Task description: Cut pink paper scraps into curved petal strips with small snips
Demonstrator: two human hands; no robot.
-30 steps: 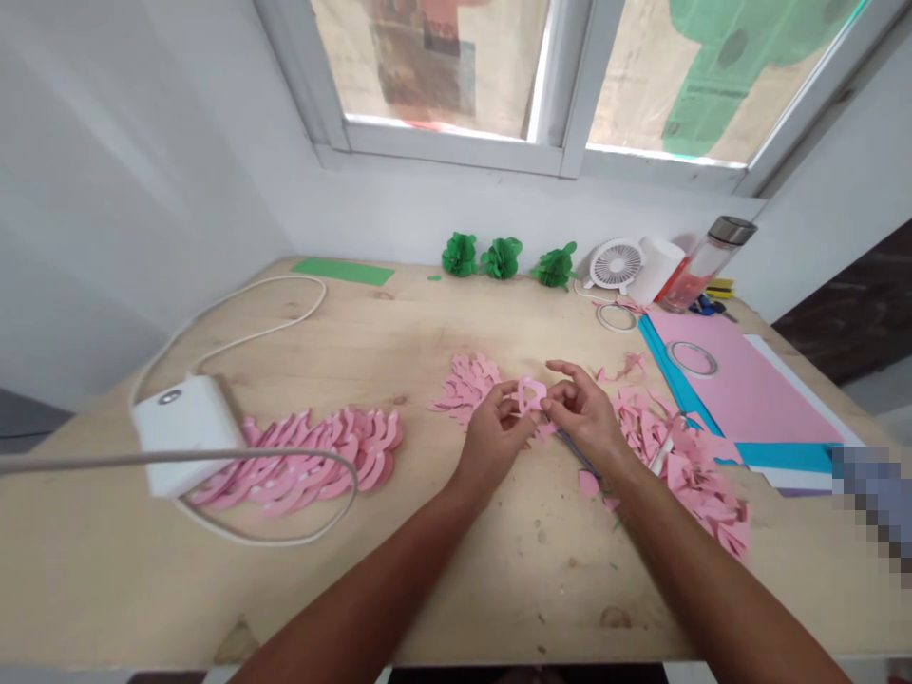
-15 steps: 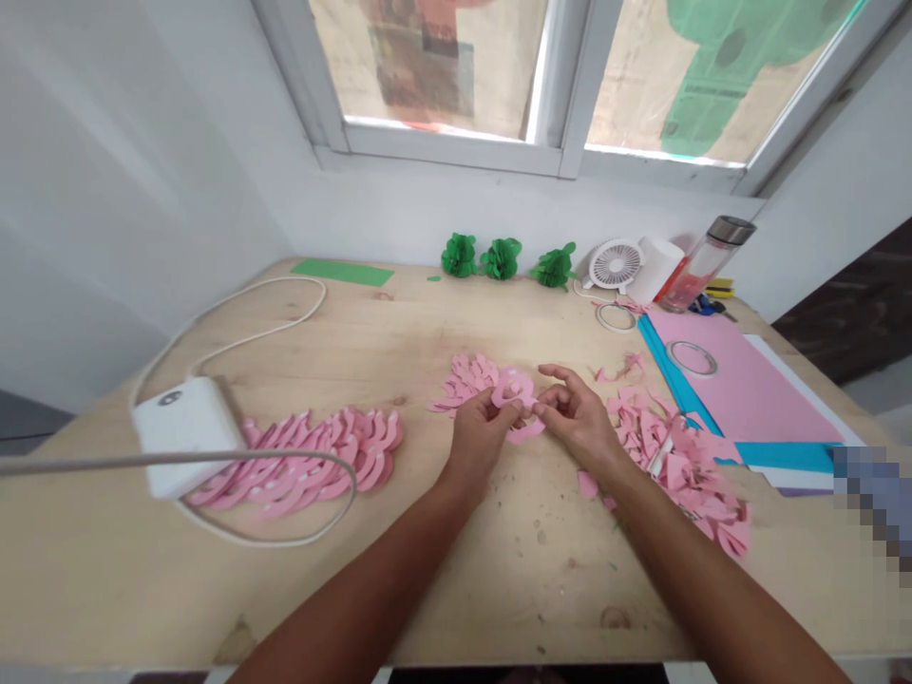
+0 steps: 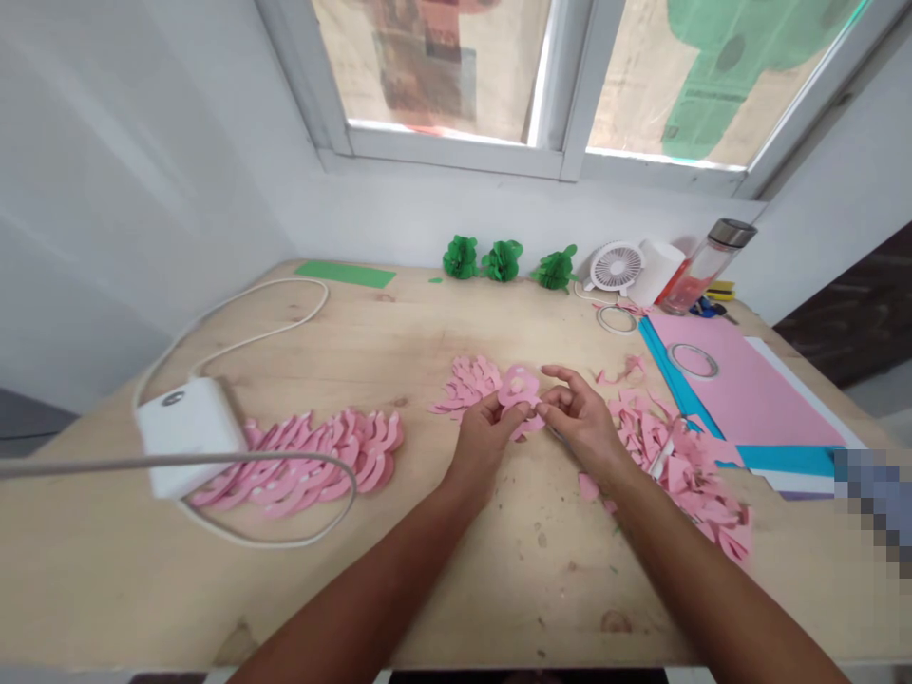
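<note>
Between my two hands is a pink paper flower piece [image 3: 519,383], raised a little over the middle of the table. My left hand [image 3: 488,432] pinches its lower left part between thumb and fingers. At its lower right edge, the thumb and a finger of my right hand [image 3: 580,418] pinch the paper, while the index finger stretches out above. Small pink cut petals [image 3: 466,380] lie just behind my left hand. A row of overlapping wavy pink paper shapes [image 3: 313,461] lies to the left, and a heap of pink scraps [image 3: 684,465] is beside my right forearm.
A white power bank [image 3: 189,432] with a looping cable stands at the left. Green paper flowers [image 3: 501,260] line the wall, with a small fan [image 3: 617,266] and a bottle [image 3: 705,269] further right. Pink sheets [image 3: 748,380] and a tape roll [image 3: 693,360] lie at the right.
The pink flower piece has tilted and shifted slightly right, its round opening now less visible. My left hand has moved slightly right with it; my right hand has barely moved.
</note>
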